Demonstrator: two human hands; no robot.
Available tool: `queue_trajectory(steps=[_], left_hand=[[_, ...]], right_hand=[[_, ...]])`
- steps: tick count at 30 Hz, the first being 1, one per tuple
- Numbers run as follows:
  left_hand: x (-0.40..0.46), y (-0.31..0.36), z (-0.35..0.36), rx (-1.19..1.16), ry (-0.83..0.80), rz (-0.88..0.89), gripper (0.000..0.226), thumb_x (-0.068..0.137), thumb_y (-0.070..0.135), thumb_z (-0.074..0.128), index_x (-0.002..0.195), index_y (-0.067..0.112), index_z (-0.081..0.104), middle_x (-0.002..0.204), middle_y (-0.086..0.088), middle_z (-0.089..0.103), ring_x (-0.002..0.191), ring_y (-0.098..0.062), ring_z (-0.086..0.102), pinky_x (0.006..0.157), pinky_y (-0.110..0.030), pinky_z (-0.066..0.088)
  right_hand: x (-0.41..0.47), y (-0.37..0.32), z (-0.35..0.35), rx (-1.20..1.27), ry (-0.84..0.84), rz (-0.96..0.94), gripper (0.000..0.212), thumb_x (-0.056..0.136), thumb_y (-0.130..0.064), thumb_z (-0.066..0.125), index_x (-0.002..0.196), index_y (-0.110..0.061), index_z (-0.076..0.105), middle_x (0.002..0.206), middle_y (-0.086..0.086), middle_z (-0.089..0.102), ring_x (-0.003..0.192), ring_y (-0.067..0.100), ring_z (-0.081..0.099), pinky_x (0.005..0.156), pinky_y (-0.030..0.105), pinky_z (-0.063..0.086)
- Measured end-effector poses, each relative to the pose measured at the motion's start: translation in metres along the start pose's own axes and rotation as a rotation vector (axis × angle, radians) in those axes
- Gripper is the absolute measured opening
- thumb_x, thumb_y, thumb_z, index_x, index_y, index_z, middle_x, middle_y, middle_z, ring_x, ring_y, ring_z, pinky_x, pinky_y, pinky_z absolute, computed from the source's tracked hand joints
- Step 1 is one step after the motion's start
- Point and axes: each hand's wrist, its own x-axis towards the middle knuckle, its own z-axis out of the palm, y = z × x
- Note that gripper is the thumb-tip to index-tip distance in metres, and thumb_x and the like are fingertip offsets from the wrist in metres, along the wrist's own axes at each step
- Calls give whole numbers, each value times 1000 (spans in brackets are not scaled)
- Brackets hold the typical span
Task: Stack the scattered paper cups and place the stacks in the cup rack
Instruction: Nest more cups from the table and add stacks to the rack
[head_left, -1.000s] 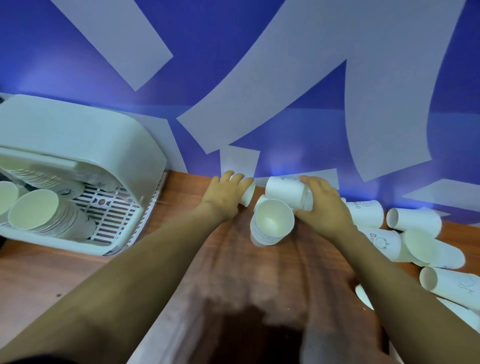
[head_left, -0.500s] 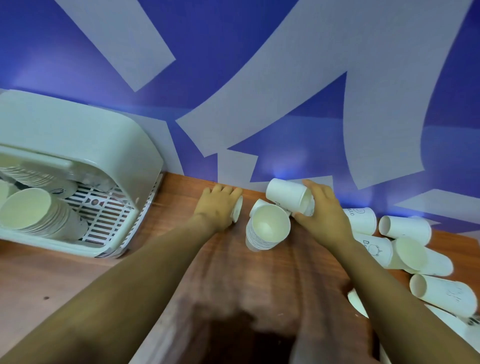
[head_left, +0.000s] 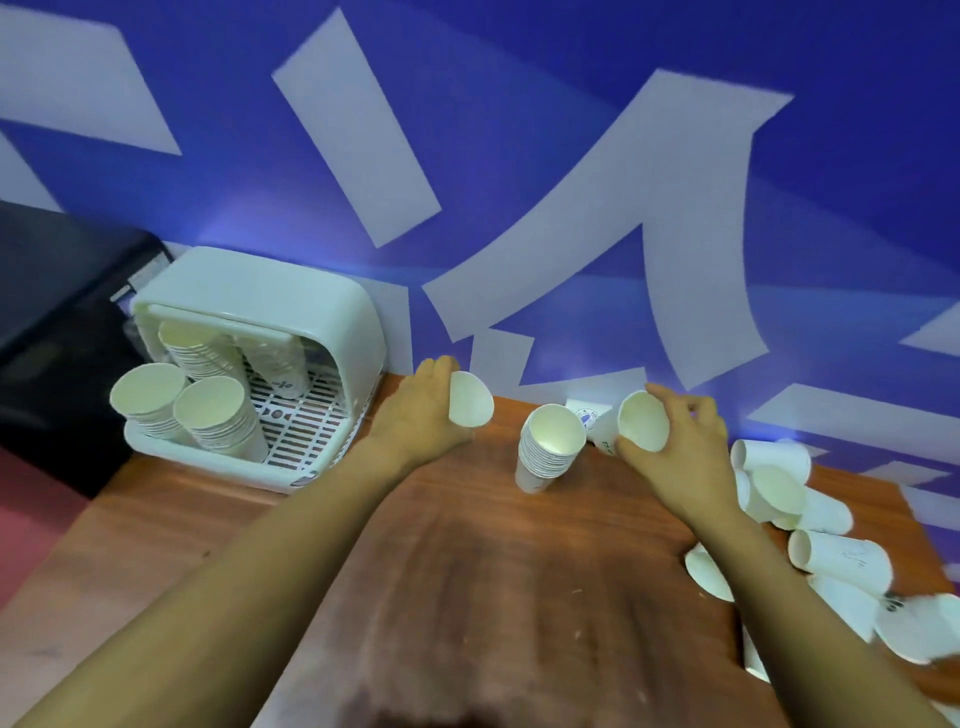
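Observation:
A stack of white paper cups (head_left: 548, 449) stands upright on the wooden table (head_left: 467, 561), between my hands. My left hand (head_left: 421, 415) grips a single white cup (head_left: 470, 399) to the left of the stack, its mouth facing right. Just right of the stack, my right hand (head_left: 675, 447) holds another single cup (head_left: 641, 421) with its mouth turned toward me. The white cup rack (head_left: 332, 322) sits at the left by the wall and holds several stacks of cups (head_left: 213, 415).
Several loose cups (head_left: 779, 488) lie on their sides along the table's right part. One more cup (head_left: 587, 415) lies behind the stack by the blue and white wall. A dark unit (head_left: 57, 291) stands left of the rack.
Both hands have lifted their cups off the table and drawn apart from the stack. The view has pulled back and shifted, so the rack sits further right in the frame.

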Motion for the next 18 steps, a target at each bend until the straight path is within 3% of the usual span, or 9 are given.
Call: queue_trajectory(steps=[3,6,11,18], left_hand=[[-33,-3,-18,-70,0,2,82,72,34,77,139,22,32,136,-2,40,122,-24,46,92,-35,42],[-57,-19,-32,-89,-7,-4,82,72,38,76,140,23,33,137,-2,38,124,-24,43,101,-38,40],[-82,-64,-66,-162,27,35,71,69,31,79,131,20,44,125,-2,43,119,-18,43,91,-21,33],[-95,-157,-146,-148,115,55,69,69,37,77,128,20,47,122,-3,48,116,-23,46,97,-35,39]], right_hand=[[-23,-18,2,52,17,-20,73,73,-35,72,138,-31,39,130,6,46,121,29,39,98,38,34],[-50,-38,11,135,-1,-27,76,72,-35,72,139,-33,36,128,0,49,120,25,39,96,36,35],[-87,-93,36,87,-4,-68,68,75,-41,69,136,-33,40,132,-7,50,121,21,39,96,34,37],[-121,-206,92,98,-30,-112,66,77,-46,67,135,-36,39,135,-16,47,125,15,37,98,33,38]])
